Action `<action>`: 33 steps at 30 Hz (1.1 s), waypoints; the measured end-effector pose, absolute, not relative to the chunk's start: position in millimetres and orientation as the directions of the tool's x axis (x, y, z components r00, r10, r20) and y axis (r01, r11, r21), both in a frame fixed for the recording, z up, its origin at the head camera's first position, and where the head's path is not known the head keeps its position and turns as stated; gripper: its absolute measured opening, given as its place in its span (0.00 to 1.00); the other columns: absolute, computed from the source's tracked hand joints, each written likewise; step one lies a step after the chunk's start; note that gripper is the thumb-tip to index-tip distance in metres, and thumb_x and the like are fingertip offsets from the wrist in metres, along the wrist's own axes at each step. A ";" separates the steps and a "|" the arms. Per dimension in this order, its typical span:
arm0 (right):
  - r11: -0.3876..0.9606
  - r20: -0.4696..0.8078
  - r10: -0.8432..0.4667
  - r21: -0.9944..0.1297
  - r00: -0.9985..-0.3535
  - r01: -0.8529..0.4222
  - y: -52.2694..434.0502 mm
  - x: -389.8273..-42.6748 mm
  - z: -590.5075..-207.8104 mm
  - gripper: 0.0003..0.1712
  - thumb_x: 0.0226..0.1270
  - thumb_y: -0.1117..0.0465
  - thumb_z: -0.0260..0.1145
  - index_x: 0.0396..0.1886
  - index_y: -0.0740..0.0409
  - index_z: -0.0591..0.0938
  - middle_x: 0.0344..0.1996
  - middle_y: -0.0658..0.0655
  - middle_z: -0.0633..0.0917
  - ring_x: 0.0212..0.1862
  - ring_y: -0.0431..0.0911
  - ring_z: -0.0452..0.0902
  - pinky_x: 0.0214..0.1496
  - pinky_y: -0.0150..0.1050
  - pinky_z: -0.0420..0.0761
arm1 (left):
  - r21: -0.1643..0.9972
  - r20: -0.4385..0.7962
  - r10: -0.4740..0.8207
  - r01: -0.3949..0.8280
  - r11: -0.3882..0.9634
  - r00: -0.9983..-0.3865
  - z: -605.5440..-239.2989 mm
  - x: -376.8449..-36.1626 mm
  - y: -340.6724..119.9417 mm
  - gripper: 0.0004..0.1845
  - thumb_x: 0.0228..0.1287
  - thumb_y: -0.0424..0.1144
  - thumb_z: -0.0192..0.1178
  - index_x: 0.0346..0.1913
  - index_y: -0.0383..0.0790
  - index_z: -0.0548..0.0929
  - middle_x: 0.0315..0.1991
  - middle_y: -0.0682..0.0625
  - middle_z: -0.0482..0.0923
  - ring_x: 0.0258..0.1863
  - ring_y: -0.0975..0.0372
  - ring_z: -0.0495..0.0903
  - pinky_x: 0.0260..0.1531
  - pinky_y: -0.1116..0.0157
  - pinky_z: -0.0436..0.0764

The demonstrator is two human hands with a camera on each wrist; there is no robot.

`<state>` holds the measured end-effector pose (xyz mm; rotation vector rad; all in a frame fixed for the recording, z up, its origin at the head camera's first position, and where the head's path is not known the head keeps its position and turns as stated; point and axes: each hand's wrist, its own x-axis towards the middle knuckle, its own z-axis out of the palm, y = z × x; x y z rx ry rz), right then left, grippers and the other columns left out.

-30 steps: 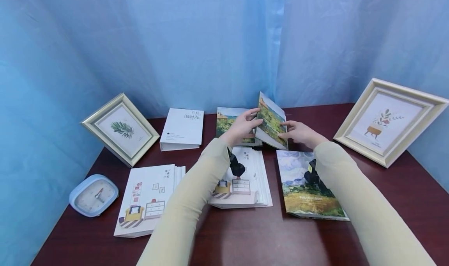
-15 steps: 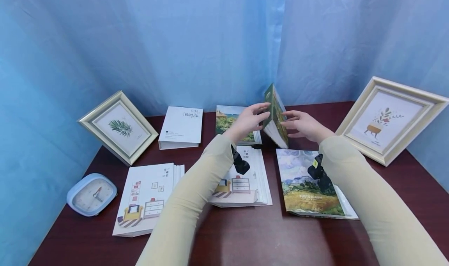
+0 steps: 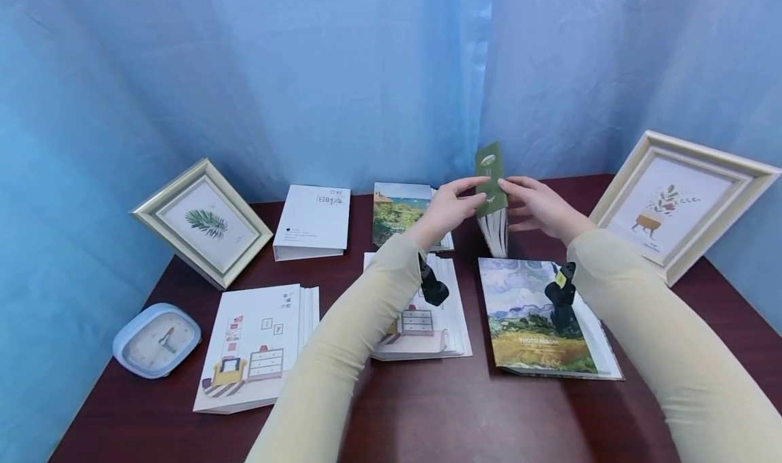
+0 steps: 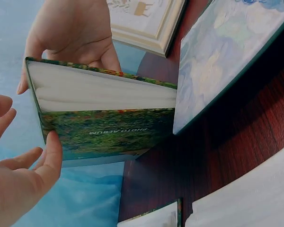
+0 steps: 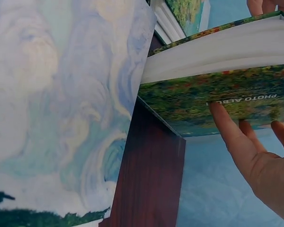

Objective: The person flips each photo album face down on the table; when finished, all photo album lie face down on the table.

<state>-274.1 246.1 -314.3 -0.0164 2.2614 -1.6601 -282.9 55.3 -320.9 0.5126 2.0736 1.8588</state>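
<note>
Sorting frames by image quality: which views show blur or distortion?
Head view: sharp centre, wide-angle bending at the right picture frame, soft even light. Left wrist view: the left hand is close and soft, the photo album sharper. Right wrist view: the near landscape album is blurred.

Pressing straight fingers against green painted photo album cover, white page block showing above, blue swirled album lying beside.

Staged studio set: blue curtain backdrop, props on table.
</note>
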 end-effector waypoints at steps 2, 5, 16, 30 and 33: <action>0.338 -0.263 -0.194 -0.922 -0.945 0.188 248.7 -273.6 -313.7 0.49 0.69 0.36 0.49 0.76 0.56 0.39 0.71 0.69 0.56 0.66 0.64 0.62 0.60 0.55 0.74 | 0.996 0.007 0.462 0.049 0.079 -0.887 -321.9 -282.5 57.8 0.21 0.71 0.36 0.53 0.65 0.46 0.73 0.69 0.50 0.64 0.62 0.57 0.72 0.57 0.63 0.76; 0.355 -0.262 -0.182 -0.916 -0.948 0.185 252.0 -272.7 -315.0 0.47 0.70 0.38 0.49 0.77 0.53 0.40 0.69 0.68 0.60 0.58 0.57 0.73 0.57 0.53 0.77 | 0.998 -0.002 0.468 0.026 0.052 -0.884 -325.4 -281.7 60.4 0.21 0.71 0.35 0.52 0.66 0.45 0.72 0.68 0.48 0.64 0.61 0.55 0.73 0.55 0.61 0.77; 0.390 -0.251 -0.199 -0.907 -0.947 0.158 256.5 -272.4 -318.1 0.46 0.71 0.41 0.51 0.77 0.48 0.38 0.66 0.69 0.64 0.51 0.46 0.78 0.53 0.51 0.80 | 0.999 -0.033 0.542 -0.013 0.042 -0.840 -345.4 -282.5 60.3 0.24 0.72 0.37 0.50 0.69 0.49 0.66 0.67 0.46 0.64 0.61 0.52 0.72 0.54 0.55 0.78; 0.422 -0.240 -0.186 -0.895 -0.953 0.144 268.6 -265.6 -317.4 0.43 0.72 0.41 0.49 0.77 0.43 0.39 0.67 0.69 0.62 0.57 0.52 0.75 0.55 0.52 0.78 | 1.000 -0.022 0.647 -0.028 0.001 -0.762 -361.1 -283.7 66.2 0.27 0.76 0.44 0.43 0.74 0.60 0.53 0.75 0.52 0.48 0.72 0.54 0.56 0.60 0.48 0.71; 0.404 -0.237 -0.185 -0.903 -0.954 0.146 270.7 -264.7 -317.9 0.43 0.72 0.40 0.49 0.77 0.42 0.39 0.67 0.69 0.63 0.53 0.46 0.77 0.53 0.50 0.80 | 0.999 -0.029 0.652 -0.046 -0.008 -0.757 -364.9 -285.3 69.1 0.28 0.76 0.45 0.43 0.74 0.64 0.51 0.76 0.55 0.45 0.72 0.54 0.55 0.60 0.48 0.71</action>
